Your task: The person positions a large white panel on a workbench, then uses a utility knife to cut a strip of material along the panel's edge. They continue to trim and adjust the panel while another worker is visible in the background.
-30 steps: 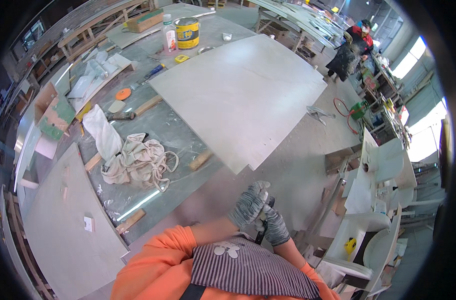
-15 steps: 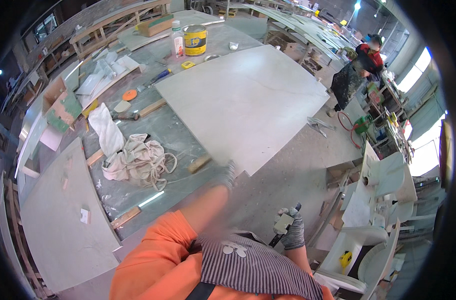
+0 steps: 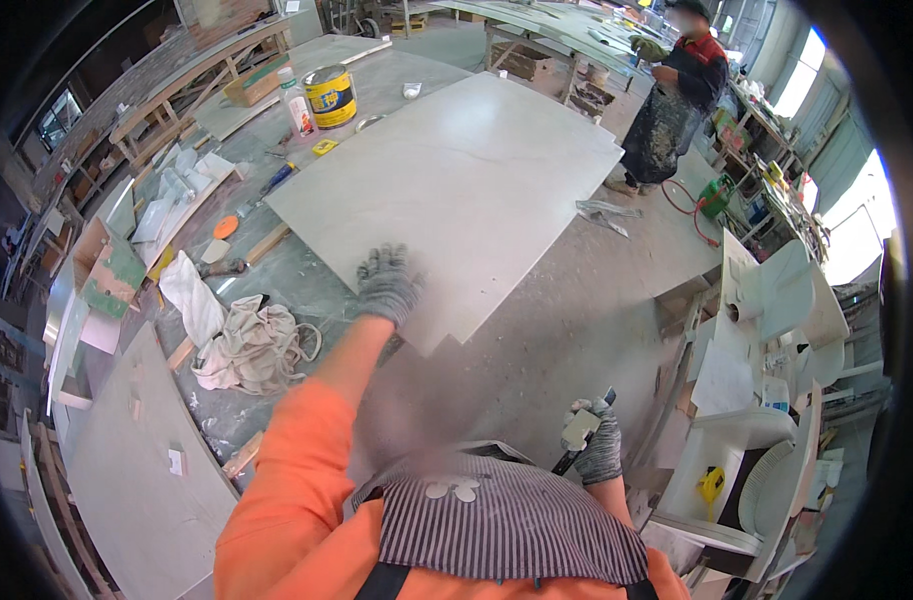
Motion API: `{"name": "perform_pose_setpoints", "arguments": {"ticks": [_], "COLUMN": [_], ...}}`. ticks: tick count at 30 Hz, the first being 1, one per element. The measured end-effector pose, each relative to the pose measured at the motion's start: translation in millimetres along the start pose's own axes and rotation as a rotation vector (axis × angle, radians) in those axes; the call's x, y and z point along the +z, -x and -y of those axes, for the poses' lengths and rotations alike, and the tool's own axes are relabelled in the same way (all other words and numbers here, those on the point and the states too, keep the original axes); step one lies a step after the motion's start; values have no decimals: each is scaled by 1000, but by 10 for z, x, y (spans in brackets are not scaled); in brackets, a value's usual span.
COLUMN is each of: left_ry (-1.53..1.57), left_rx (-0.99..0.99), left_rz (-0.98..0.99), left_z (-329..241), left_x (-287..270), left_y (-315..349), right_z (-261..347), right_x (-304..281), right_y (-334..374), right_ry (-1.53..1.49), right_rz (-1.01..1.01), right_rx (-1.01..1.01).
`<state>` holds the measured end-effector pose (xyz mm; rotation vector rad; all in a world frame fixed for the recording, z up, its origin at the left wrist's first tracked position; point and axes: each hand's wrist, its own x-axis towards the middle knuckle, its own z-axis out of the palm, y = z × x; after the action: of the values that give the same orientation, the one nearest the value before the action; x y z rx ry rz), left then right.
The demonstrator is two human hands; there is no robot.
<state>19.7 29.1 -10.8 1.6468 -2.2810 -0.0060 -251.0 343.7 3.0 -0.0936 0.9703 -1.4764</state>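
Note:
My left hand [image 3: 389, 284], in a grey knit glove, lies flat with fingers spread on the near left part of a large pale slab [image 3: 467, 175]. The slab rests on a worktable and has a notch at its near corner. Down at the right, off the slab, my gloved right hand [image 3: 602, 450] is closed round a small beige square piece [image 3: 581, 430] and a thin dark tool whose ends stick out above and below the fist. The kind of tool cannot be made out.
Left of the slab lie a bundled cloth [image 3: 247, 345], a white rag [image 3: 192, 297], and an orange disc [image 3: 226, 227]. A yellow can [image 3: 331, 98] and a bottle [image 3: 297, 105] stand behind. A person [image 3: 672, 100] stands at far right. Metal strips [image 3: 609, 214] lie beyond the slab's right edge.
My left hand has moved forward from the slab's near corner onto its surface, fingers now spread. My right hand keeps its hold. The view has shifted, and the other person appears more upright.

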Motion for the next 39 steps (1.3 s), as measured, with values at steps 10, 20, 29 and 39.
{"name": "perform_pose_setpoints", "arguments": {"ticks": [10,20,29,39], "left_ry": [-396,257,-200,-269], "left_rx": [401,229,-294,-154], "left_rz": [183,155,197,218], "left_z": [-966,-774,-371,-1115], "left_x": [-98,-298,75,381], "left_y": [832,509,101,-756], "right_z": [155,594,931,1209], "right_x": [-426,-481,-880,-1242], "right_y": [-32,-337,-467,-764], "right_ry": [-75,-58,2,-156], "right_rz": [-11,63,36,0], "right_rx": [-12,37,-3,18]}}
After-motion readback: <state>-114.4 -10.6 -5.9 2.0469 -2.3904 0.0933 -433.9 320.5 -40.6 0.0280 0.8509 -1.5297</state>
